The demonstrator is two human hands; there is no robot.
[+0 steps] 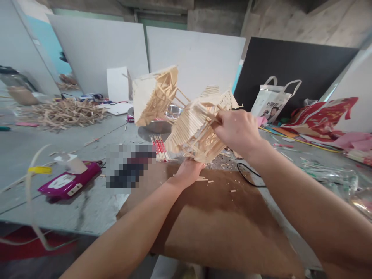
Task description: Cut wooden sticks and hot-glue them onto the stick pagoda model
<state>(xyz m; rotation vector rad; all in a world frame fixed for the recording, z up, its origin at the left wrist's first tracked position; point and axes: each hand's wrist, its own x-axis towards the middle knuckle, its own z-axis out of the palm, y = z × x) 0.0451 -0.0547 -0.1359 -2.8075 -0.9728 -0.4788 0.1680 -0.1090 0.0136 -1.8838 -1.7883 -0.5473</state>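
Observation:
A model built of thin pale wooden sticks (192, 124) is held tilted above the far part of a brown board (221, 217). My right hand (236, 130) grips its upper right side, fingers closed around the sticks. Low at the model's underside is my left hand (190, 170), its fingers hidden beneath the structure. A boxy stick part with a flat pale face (155, 95) stands out at the model's upper left, with thin sticks between it and the rest. Behind the model, a round metallic surface (154, 131) shows partly.
On the left lie a purple power strip (71, 182), a heap of wooden sticks (68, 112) and a bottle (20, 87). Red-marked sticks (159, 148) lie near the model. A white bag (270, 101) and red packaging (322, 116) are at right. A black cord (247, 178) crosses the board's edge.

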